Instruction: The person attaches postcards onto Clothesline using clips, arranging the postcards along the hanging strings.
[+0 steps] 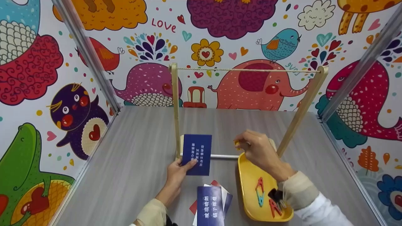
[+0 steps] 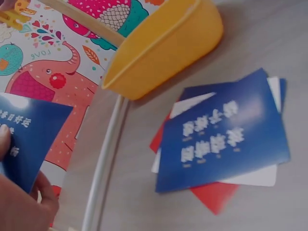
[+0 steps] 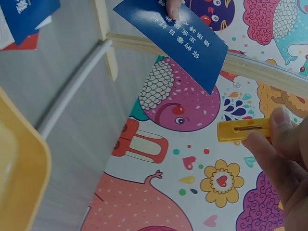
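Over the near-middle of the table (image 1: 138, 163), your left hand (image 1: 177, 174) has a blue card (image 1: 197, 147) gripped by its lower edge, thumb on the printed face, fingers tucked behind. From the head view it sits in front of the foot of the frame's left post (image 1: 176, 106); can't tell if they touch. Your right hand (image 1: 259, 150) is pinching a yellow peg (image 3: 243, 130) between thumb and fingers, up by the far end of the yellow tray (image 1: 249, 185), well apart from that card.

In the tray you've got two red pegs (image 1: 260, 184), a teal one (image 1: 260, 199) and some black stuff (image 1: 275, 195), partly behind your sleeve (image 1: 300, 188). Left of it there's a messy card pile (image 1: 210, 204), blue on top, white and red corners poking out. The string (image 1: 248, 70) runs across the top between both posts, and a pale rod (image 1: 224, 156) joins them down low.
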Tool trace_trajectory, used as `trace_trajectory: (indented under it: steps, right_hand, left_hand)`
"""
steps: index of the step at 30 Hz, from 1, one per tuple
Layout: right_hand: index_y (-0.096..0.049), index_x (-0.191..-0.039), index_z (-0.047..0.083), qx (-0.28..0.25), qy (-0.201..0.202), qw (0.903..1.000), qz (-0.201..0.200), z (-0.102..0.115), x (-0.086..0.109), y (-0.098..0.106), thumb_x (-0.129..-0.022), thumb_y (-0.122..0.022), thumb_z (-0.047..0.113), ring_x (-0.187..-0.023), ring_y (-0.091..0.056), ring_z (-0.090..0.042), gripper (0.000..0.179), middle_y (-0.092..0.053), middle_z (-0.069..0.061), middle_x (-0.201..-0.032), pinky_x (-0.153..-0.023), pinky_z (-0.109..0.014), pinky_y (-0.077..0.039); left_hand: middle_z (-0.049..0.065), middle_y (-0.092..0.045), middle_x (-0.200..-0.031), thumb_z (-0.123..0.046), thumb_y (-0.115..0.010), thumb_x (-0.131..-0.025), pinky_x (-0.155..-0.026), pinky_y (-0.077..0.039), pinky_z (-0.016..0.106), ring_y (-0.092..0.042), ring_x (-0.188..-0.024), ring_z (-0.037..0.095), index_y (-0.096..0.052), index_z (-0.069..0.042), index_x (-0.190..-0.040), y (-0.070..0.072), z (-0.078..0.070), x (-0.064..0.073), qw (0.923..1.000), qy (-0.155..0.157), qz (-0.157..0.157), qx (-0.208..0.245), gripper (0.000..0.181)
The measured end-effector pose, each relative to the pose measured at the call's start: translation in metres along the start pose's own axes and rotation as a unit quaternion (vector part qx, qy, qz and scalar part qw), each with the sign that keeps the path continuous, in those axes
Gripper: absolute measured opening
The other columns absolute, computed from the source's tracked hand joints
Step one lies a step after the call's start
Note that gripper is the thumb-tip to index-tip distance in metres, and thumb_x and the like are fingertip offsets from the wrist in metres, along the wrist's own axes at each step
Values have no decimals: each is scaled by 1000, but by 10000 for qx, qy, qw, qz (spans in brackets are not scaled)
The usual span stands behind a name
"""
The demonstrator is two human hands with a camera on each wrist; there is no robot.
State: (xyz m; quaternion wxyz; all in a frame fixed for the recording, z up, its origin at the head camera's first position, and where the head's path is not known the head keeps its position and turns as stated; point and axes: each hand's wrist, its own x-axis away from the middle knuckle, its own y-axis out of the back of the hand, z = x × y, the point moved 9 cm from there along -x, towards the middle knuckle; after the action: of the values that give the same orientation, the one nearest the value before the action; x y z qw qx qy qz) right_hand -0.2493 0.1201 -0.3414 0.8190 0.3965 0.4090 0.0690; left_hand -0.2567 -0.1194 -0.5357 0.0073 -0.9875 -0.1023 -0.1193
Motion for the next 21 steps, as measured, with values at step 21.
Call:
trace_trajectory:
  steps: [21]
  right_hand:
    - [-74, -100, 2, -440, -513, 9975, 187, 35, -145, 43, -91, -69, 0, -99, -74, -23, 10, -76, -10, -101, -85, -37, -61]
  left_hand:
    - [6, -78, -98, -14, -79, -86, -103, -53, 38, -72, -90, 13, -68, 4, -122, -9, -104, -37, 9858, -16, -140, 1676, 41]
